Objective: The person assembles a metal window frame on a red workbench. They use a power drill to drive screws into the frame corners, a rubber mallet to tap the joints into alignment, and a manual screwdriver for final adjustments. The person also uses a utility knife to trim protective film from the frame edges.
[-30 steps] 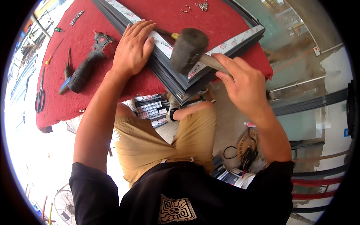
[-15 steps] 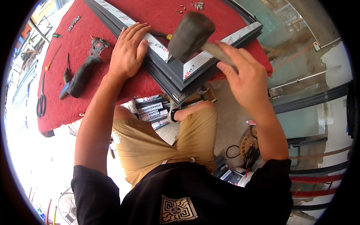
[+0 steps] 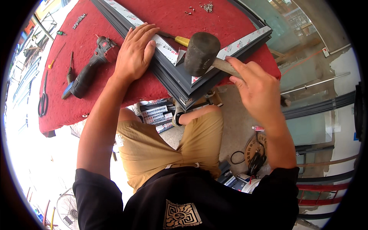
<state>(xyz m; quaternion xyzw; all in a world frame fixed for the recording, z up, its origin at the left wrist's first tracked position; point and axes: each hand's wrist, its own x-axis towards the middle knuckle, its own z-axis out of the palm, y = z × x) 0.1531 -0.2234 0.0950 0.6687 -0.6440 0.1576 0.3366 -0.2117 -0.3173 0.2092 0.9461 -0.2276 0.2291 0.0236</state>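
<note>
My right hand (image 3: pixel 257 89) grips the wooden handle of a black rubber mallet (image 3: pixel 201 54). The mallet's head is over the mitred corner of a dark grey metal frame (image 3: pixel 179 79); whether it touches cannot be told. White printed protective film covers parts of both frame arms. My left hand (image 3: pixel 134 54) lies flat across the left arm, fingers stretched out and holding nothing. Just beyond the corner is a tool with a yellow handle (image 3: pixel 182 40), partly hidden by the frame and the mallet head.
Left on the red-covered table (image 3: pixel 92 111) lie a cordless drill (image 3: pixel 92 63), a screwdriver (image 3: pixel 70 73), a thin yellow-handled tool (image 3: pixel 56 56) and scissors (image 3: pixel 43 97). Small metal fasteners (image 3: pixel 208 7) are piled at the far side. Wrapped profiles (image 3: pixel 155 113) lie below the table.
The mallet head has come down and slightly right, nearer the frame corner, and is less blurred. The left hand stays pressed on the frame. The whole view has shifted a little.
</note>
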